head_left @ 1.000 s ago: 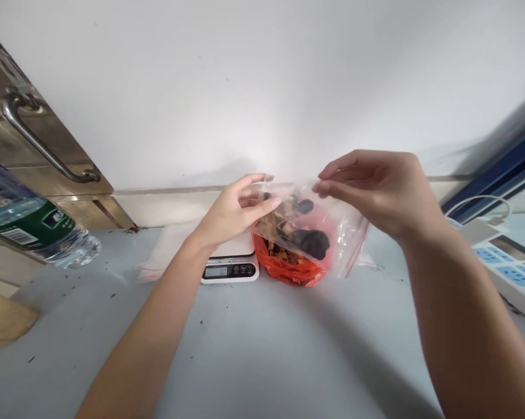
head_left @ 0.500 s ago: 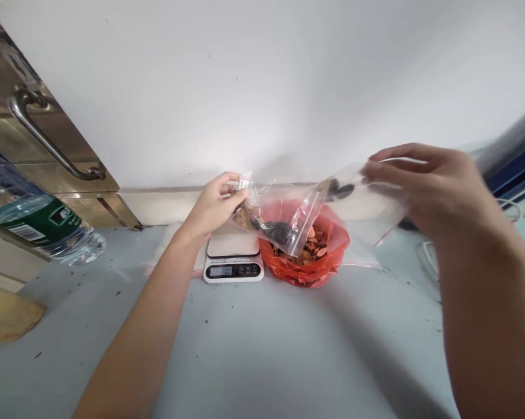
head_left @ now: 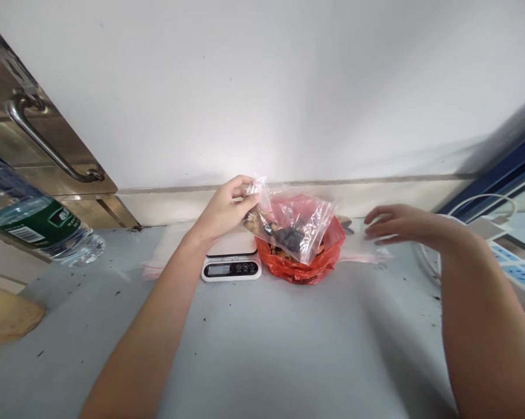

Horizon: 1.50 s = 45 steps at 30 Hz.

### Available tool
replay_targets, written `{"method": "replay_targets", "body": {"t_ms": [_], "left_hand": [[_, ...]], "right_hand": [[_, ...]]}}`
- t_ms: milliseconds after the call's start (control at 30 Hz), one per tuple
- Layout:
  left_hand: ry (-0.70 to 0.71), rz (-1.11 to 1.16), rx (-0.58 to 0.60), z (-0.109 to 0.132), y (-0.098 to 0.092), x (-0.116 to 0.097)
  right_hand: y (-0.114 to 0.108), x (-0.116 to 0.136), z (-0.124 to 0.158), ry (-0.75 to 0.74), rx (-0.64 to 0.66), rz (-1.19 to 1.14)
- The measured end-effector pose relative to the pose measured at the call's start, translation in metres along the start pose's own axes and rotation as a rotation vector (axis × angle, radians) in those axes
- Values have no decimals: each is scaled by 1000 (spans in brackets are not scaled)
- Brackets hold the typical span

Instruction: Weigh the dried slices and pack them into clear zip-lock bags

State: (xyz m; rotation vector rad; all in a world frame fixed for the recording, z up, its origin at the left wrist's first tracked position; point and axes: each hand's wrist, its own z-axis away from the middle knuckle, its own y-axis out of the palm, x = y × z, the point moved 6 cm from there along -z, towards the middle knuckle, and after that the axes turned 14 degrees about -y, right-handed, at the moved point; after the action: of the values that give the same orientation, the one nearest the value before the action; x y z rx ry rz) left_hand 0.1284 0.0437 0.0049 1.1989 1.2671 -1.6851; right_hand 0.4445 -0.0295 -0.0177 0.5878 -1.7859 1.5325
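My left hand (head_left: 231,206) pinches the corner of a clear zip bag (head_left: 299,230) with dark and brown pieces inside. The bag hangs above a red plastic bag (head_left: 306,273), which holds brownish pieces. Left of the red bag, a white kitchen scale (head_left: 231,270) shows a zero reading, its plate partly behind my left wrist. At the right, my right hand (head_left: 388,224) has its fingers apart and holds nothing, over clear bags (head_left: 362,251) lying on the grey table (head_left: 245,349). A small dark and tan piece shows beside its fingertips.
A water bottle (head_left: 39,224) with a green label leans in at the left, above a yellowish object (head_left: 9,314). More clear bags (head_left: 161,253) lie left of the scale. A power strip (head_left: 517,265) and white cable (head_left: 484,198) are at the right.
My right hand has let go of the other clear bag and moved down, its fingers now apart. My left hand has shifted slightly right with its bag, now more over the red bag.
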Motion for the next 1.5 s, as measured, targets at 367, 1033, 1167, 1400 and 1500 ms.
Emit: {"method": "replay_targets", "body": {"t_ms": [367,1033,1167,1400,1500], "left_hand": [[31,65,-18,-1,1,-6],[35,-514,323,19,15,3],[45,-492,340,17,15,5],[-3,-396,447,13,13,13],[6,-392,464,14,15,13]], "right_hand": [[17,57,2,-277,262,-120],[126,103,12,-263,405,-645],[129,102,13,-203,396,-698],[126,105,13,-266,373,-578],[125,106,13,-284,342,-514]]}}
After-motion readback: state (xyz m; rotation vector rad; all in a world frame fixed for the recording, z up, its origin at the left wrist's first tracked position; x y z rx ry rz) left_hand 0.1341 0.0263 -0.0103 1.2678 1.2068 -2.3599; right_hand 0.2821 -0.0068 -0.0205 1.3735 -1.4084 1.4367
